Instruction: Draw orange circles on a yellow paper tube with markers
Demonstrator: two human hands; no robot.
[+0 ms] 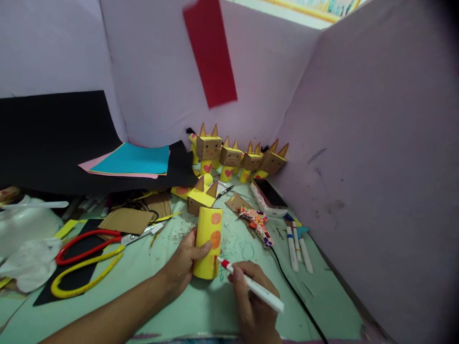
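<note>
A yellow paper tube [205, 234] with orange spots stands upright, slightly tilted, in my left hand [186, 258], whose thumb presses on its front. My right hand [254, 301] grips a white marker [261, 292] with a red band near its tip. That tip touches the lower right side of the tube, at a small reddish mark. Just behind the tube sits a cardboard box head [197, 203] with a yellow top and two pointed ears. Fingers of my left hand behind the tube are mostly hidden.
Scissors [122, 246] with red and yellow handles lie left. A glue gun [256, 222], its cord, a phone [270, 193] and several markers [292, 248] lie right. Finished-looking box-headed figures [229, 160] stand at the back; coloured paper [134, 160] lies back left.
</note>
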